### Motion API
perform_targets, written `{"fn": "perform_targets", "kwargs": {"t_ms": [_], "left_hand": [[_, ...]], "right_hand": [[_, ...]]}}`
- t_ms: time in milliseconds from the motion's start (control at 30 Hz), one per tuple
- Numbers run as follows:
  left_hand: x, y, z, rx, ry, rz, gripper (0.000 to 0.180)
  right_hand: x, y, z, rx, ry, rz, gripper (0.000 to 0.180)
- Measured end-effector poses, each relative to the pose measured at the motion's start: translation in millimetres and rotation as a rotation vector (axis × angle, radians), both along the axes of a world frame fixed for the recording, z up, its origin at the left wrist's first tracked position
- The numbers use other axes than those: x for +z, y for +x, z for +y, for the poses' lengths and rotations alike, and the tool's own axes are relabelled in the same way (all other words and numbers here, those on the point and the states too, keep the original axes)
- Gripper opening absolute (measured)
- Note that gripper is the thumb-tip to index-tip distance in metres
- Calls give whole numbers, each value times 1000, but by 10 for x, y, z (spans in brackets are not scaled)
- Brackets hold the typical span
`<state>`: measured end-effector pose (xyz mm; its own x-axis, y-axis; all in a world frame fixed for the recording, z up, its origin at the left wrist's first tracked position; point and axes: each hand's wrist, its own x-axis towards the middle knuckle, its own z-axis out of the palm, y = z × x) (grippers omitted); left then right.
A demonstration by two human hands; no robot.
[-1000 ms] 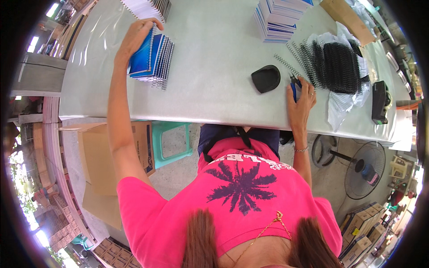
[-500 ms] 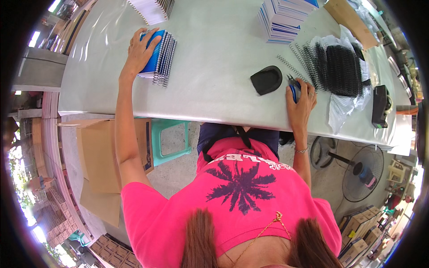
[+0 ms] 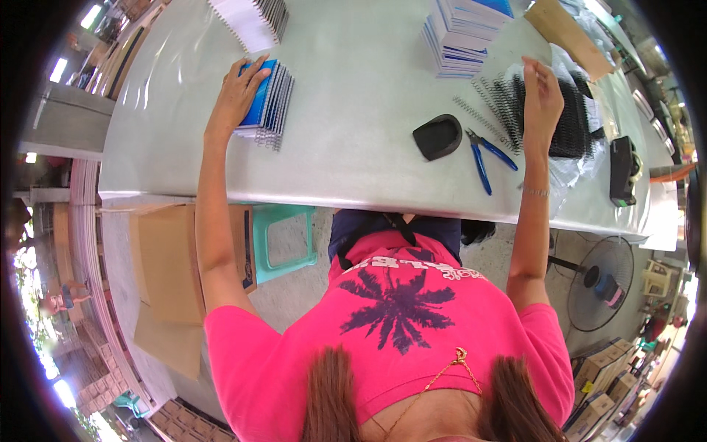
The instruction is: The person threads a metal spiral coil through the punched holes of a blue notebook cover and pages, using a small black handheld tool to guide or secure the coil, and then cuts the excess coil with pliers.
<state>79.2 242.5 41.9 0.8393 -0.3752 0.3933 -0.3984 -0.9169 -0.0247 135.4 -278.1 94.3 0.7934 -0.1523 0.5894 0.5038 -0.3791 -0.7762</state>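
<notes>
My left hand (image 3: pixel 237 97) lies over the left side of a small stack of blue-covered spiral notebooks (image 3: pixel 266 99), its fingers resting on the top cover. Loose coil ends stick out at the stack's near edge. My right hand (image 3: pixel 543 99) is raised above a bundle of black binding coils (image 3: pixel 568 127), fingers loosely bent and apart, with nothing visible in them. Below it, blue-handled cutting pliers (image 3: pixel 482 163) lie on the table with their handles spread. Single coils (image 3: pixel 486 118) lie between the pliers and the bundle.
A black rounded pad (image 3: pixel 438 138) lies left of the pliers. Unbound blue-edged books (image 3: pixel 458 44) stand far right, and white-paged spiral books (image 3: pixel 250 22) far left. A black tape dispenser (image 3: pixel 623 171) sits near the right edge. Cardboard (image 3: pixel 571 37) lies behind the coils.
My right hand has let go of the pliers and moved up and right over the coils. The pliers lie with their handles nearer me. My left hand stays on the notebooks.
</notes>
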Motion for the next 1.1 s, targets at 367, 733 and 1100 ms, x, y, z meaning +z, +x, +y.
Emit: {"fn": "perform_targets", "kwargs": {"t_ms": [367,733,1100], "left_hand": [[420,-223,-709,422,-352,32,57],[1090,-404,-2024,26,-487,-142,53],[1248,-669,-2619,-69,-192,-145,21]], "right_hand": [[319,1233,164,220,14,333,42],[460,1111,362,-109,-274,-272,50],[655,-792,446,542,-406,47,26]]}}
